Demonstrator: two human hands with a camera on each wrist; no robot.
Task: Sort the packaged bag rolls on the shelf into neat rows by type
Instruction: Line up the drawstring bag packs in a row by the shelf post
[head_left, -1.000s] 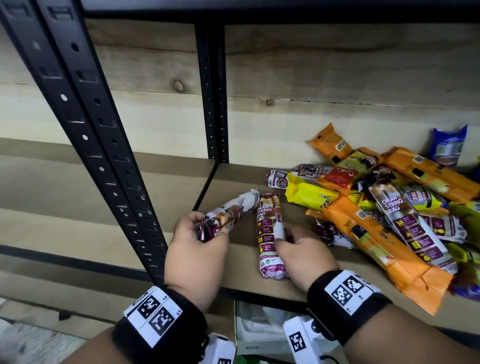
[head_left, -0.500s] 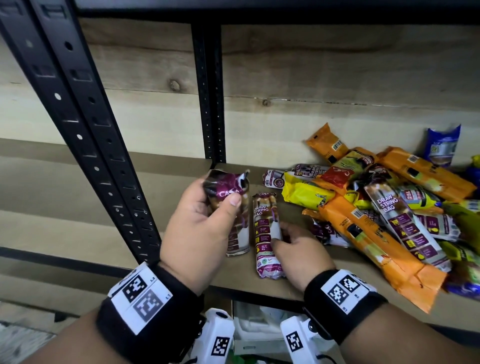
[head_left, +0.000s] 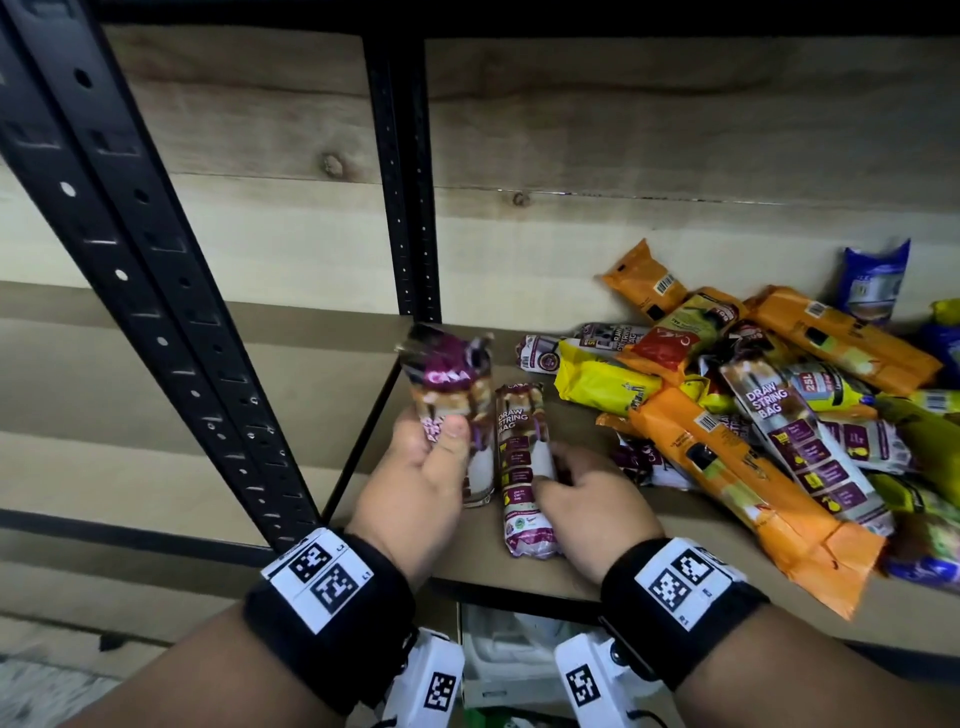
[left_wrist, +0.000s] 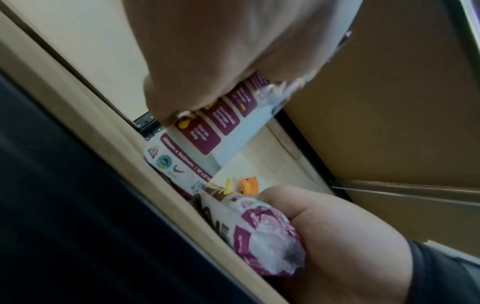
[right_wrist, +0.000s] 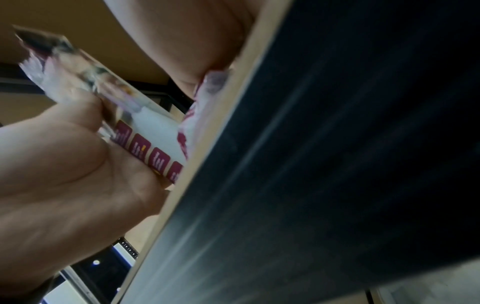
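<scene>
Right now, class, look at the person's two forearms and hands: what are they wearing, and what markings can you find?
Both hands, left hand and right hand, are bare, without gloves or sleeves. Each wrist carries a wide black band with a white label showing two black square codes. A white camera housing bearing another square code hangs beneath each wrist.

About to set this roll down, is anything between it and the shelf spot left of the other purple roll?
Nothing visible: the shelf left of the lying purple roll looks bare beneath the held roll in the left hand.
</scene>
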